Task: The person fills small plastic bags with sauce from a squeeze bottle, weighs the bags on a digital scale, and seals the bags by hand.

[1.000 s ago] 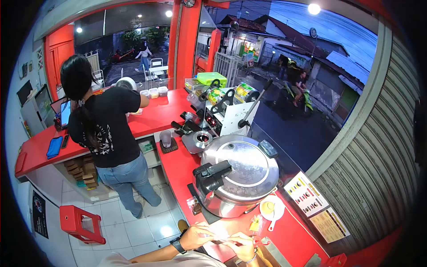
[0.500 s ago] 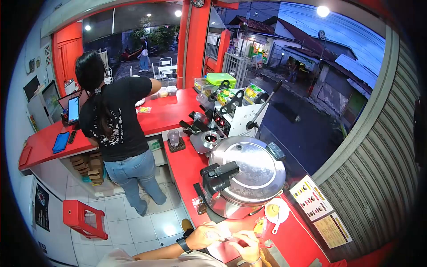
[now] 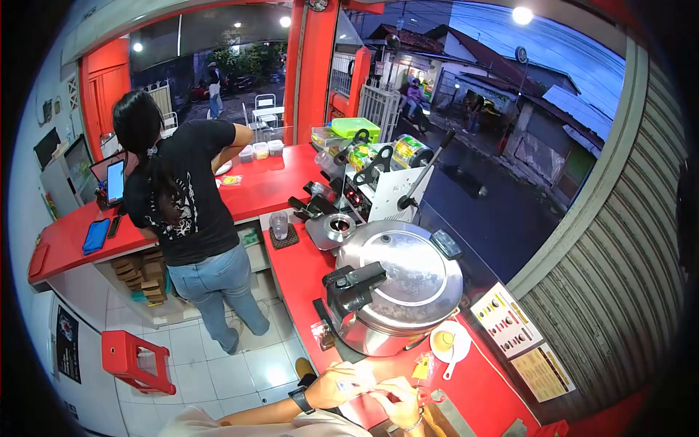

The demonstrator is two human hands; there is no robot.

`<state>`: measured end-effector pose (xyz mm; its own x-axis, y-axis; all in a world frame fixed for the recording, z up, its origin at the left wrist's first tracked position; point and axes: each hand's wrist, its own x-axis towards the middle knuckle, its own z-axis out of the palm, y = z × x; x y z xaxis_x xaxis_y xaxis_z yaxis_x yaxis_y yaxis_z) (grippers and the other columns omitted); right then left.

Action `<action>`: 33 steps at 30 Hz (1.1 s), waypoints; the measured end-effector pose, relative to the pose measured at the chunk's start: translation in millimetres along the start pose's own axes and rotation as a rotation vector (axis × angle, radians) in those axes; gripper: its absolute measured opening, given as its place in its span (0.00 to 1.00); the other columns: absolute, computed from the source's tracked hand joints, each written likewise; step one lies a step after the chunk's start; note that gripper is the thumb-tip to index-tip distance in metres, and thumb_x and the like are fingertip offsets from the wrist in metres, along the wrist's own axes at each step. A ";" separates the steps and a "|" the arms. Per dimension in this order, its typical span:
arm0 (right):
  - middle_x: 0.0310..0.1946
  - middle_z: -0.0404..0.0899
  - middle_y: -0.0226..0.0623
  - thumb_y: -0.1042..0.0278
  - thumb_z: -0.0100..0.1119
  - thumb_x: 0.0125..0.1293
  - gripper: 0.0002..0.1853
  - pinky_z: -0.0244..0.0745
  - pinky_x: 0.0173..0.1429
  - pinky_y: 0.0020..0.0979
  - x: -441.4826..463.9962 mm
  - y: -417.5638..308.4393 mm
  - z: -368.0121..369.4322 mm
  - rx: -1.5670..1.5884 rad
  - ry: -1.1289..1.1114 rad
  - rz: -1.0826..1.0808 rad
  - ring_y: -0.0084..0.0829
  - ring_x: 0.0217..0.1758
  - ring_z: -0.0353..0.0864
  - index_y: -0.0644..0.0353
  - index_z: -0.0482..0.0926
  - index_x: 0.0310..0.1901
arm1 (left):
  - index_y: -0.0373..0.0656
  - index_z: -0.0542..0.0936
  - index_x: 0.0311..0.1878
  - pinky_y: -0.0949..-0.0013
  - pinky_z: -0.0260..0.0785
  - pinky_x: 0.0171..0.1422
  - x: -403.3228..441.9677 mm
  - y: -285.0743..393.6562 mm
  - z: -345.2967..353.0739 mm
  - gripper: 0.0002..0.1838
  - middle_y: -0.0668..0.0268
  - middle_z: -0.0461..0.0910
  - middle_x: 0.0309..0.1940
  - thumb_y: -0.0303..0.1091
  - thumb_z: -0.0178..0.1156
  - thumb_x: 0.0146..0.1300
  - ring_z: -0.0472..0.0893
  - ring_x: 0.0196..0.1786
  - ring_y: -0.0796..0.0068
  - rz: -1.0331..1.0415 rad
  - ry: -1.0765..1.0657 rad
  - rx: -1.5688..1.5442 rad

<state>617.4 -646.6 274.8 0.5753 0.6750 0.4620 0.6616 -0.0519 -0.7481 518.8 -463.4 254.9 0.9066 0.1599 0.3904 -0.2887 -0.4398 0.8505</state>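
My left hand (image 3: pixel 331 386), with a dark watch on its wrist, is closed over the red counter around a small pale, glossy piece that glare blurs. Close beside it, my right hand (image 3: pixel 399 402) has its fingers bent in a pinch at the same spot; what they grip is not clear. A red strip (image 3: pixel 435 396) shows next to the right hand. Near it lie a small yellow packet (image 3: pixel 422 366) and a white dish (image 3: pixel 451 342) with a yellowish round top and a white spoon (image 3: pixel 452 366). A large steel pot (image 3: pixel 400 280) with a closed lid stands beyond my hands.
A cup sealing machine (image 3: pixel 393 186) with film rolls stands behind the pot. A plastic cup (image 3: pixel 279 224) sits on a dark mat. A co-worker in a black shirt (image 3: pixel 178 175) stands at the red counter (image 3: pixel 280 171), left. A red stool (image 3: pixel 135 357) is on the tiled floor.
My right hand has drawn closer to my left and its fingers have pinched together. The view has shifted slightly. In the street, a seated person has come into sight.
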 end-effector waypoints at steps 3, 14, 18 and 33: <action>0.29 0.84 0.36 0.78 0.72 0.50 0.07 0.72 0.37 0.31 -1.0 -0.9 -1.6 -0.003 0.018 0.002 0.32 0.33 0.80 0.60 0.86 0.33 | 0.41 0.86 0.38 0.64 0.69 0.53 0.1 -4.2 -3.8 0.07 0.63 0.85 0.39 0.26 0.69 0.54 0.80 0.44 0.66 0.029 -0.009 -0.027; 0.27 0.83 0.35 0.78 0.72 0.51 0.06 0.70 0.36 0.29 -11.0 11.7 4.2 -0.031 -0.073 -0.018 0.29 0.30 0.78 0.61 0.87 0.33 | 0.46 0.87 0.32 0.66 0.64 0.50 4.7 9.5 -3.8 0.03 0.70 0.84 0.33 0.31 0.69 0.54 0.78 0.41 0.70 0.069 0.001 0.046; 0.29 0.83 0.35 0.80 0.72 0.50 0.08 0.72 0.37 0.29 -8.0 8.5 0.1 0.060 -0.004 0.070 0.29 0.32 0.79 0.61 0.87 0.34 | 0.45 0.87 0.33 0.65 0.65 0.51 3.7 6.0 -2.4 0.03 0.70 0.84 0.33 0.31 0.69 0.55 0.78 0.42 0.70 0.022 0.019 -0.024; 0.29 0.83 0.39 0.81 0.68 0.51 0.05 0.71 0.43 0.32 -16.6 4.8 6.7 0.052 -0.041 0.110 0.34 0.33 0.80 0.64 0.86 0.32 | 0.42 0.84 0.28 0.64 0.63 0.52 -6.9 3.1 -4.0 0.03 0.69 0.83 0.30 0.30 0.68 0.54 0.78 0.40 0.70 -0.057 -0.076 0.045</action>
<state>607.8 -653.1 260.4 0.6222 0.6967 0.3569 0.5693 -0.0898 -0.8172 510.4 -462.4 256.2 0.9424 0.1194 0.3126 -0.2233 -0.4711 0.8533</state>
